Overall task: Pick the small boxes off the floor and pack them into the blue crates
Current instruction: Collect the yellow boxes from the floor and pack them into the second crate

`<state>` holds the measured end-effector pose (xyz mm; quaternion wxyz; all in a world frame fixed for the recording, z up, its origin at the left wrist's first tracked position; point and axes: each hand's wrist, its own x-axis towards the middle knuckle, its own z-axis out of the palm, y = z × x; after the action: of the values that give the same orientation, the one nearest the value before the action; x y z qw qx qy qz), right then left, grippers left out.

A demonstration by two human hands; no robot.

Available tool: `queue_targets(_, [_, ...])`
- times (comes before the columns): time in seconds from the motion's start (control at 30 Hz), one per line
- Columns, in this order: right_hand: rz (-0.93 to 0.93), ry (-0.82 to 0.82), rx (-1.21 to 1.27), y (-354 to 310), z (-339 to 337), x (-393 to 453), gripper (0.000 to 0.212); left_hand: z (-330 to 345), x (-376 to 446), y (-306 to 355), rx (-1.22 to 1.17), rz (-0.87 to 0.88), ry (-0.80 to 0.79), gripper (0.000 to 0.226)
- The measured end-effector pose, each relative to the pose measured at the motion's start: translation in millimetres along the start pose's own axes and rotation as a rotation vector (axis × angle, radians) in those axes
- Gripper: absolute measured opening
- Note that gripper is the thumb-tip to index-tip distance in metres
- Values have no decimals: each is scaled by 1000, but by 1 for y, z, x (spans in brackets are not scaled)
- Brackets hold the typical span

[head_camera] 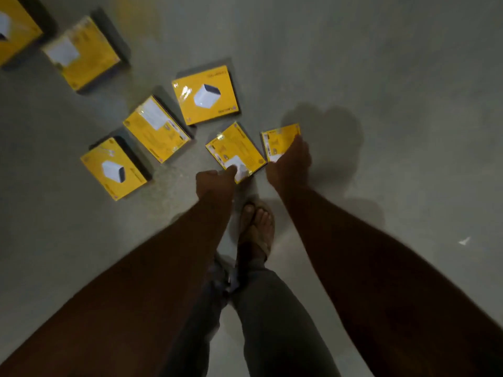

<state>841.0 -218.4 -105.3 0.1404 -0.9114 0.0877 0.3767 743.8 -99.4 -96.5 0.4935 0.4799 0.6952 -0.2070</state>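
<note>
Several small yellow boxes lie scattered on the grey floor. My right hand point(290, 164) grips the rightmost yellow box point(280, 141) along its near edge, fingers over its right side. My left hand point(215, 183) has its thumb on the white patch of the neighbouring yellow box point(235, 152), holding its near corner. Further left lie three more boxes point(206, 95), point(156, 129), point(114, 168). Two others sit at the top left point(81, 54), point(13, 25). No blue crate is in view.
My foot in a sandal point(255, 229) stands just below the two held boxes, with my trouser leg point(272, 308) under it. A small white scrap point(464, 241) lies on the floor at the right. Bare grey floor point(394, 77) spreads to the right and top.
</note>
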Motion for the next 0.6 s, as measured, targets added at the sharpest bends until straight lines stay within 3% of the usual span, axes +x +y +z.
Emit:
queue_targets(0.07, [57,60,-10,18,20,29,111,33,31,-7,-76,-11,63,120])
queue_targets(0.13, [46,72,-44,36,34,44,120,55,44,-10,-49,-43,105,131])
queue_targets(0.23, [-59,74,-94,54,39,52,127,64,50,-12,154,2,201,111])
queue_targets(0.33, [25,47,-145,59,26,58,130,65,61,-14,254,58,238,104])
queue_targets(0.47, [83,48,67,66,15,63,88,54,77,-14,101,142,167,85])
queue_targets(0.6, [73,-71,419,71,3,46,68,43,77,-14,16,248,24,55])
